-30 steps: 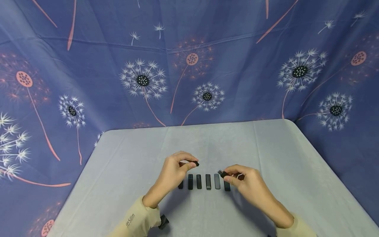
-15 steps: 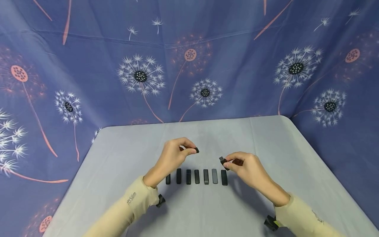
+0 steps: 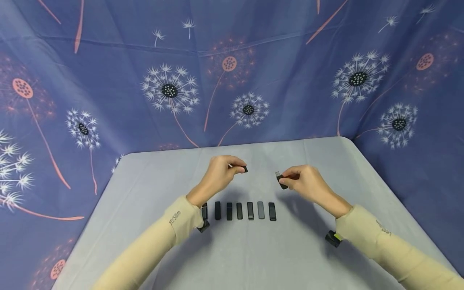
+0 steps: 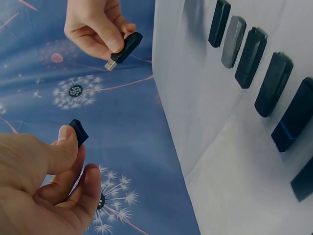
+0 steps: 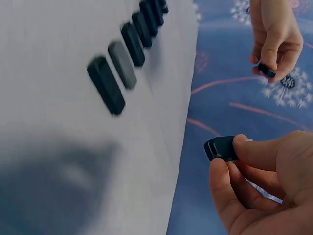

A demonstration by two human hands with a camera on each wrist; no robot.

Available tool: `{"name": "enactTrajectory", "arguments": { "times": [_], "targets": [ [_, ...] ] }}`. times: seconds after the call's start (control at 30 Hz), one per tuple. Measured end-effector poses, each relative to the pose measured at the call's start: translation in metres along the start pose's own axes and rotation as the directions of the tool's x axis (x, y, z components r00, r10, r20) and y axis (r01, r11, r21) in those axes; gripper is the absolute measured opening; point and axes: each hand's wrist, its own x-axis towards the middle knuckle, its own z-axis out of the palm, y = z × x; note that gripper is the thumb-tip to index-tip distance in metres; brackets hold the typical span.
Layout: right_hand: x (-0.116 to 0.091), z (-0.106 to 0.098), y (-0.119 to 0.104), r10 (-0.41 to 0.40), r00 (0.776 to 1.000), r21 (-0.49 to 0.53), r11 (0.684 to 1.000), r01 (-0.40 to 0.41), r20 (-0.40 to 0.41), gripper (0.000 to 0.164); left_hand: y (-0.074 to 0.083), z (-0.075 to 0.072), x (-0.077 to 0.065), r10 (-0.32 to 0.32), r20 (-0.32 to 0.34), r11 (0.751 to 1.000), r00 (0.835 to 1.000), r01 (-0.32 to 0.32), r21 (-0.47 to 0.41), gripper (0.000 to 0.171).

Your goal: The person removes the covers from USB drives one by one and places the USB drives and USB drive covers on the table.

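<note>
Between thumb and fingertips my right hand (image 3: 306, 183) pinches a black USB stick (image 3: 281, 181), its bare metal plug pointing up and away. In the left wrist view that USB stick (image 4: 128, 48) shows its silver plug clearly. My left hand (image 3: 222, 174) pinches a small black cap (image 3: 245, 169), seen in the left wrist view as a short dark cap (image 4: 78, 132). The two hands are apart, raised above the table beyond a row of USB sticks. Among these lie a grey stick (image 3: 261, 210) and a black stick (image 3: 272, 211) at the right end.
Several more dark sticks lie side by side on the pale table (image 3: 253, 253), the leftmost (image 3: 204, 210) partly behind the left sleeve. Dark wrist cameras hang under both sleeves, one of them (image 3: 332, 238) on the right. A blue dandelion-print cloth (image 3: 282, 80) hangs behind the table.
Both hands have moved up and away from the row, showing more of the sticks. The right-hand USB stick has turned so that its plug points more upward. The cap stays in the left hand.
</note>
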Motion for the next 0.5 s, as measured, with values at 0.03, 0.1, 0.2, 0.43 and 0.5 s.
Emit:
{"name": "enactTrajectory", "arguments": {
  "times": [0.03,0.1,0.2,0.43,0.5],
  "targets": [
    [0.004,-0.002,0.002,0.008,1.0,0.002,1.0,-0.008,0.012,0.014,0.0,0.002,0.003,-0.003,0.01,1.0,1.0,0.003,0.009,0.011],
    [0.011,-0.006,0.006,0.03,0.999,0.007,1.0,-0.03,0.034,0.017,-0.002,0.005,0.009,-0.008,0.026,1.0,1.0,0.007,0.025,0.011],
    [0.021,-0.011,0.013,0.066,0.996,0.006,0.998,-0.066,0.054,0.02,-0.005,0.01,0.016,-0.018,0.054,0.998,0.998,0.015,0.059,0.011],
    [0.037,-0.018,0.032,0.139,0.988,0.019,0.99,-0.141,0.064,0.027,-0.011,0.023,0.034,-0.084,0.104,0.995,0.991,0.077,0.07,0.015],
    [0.04,-0.019,0.036,0.16,0.985,0.03,0.986,-0.162,0.066,0.028,-0.011,0.026,0.041,-0.094,0.119,0.994,0.988,0.085,0.075,0.014]
  ]
}}
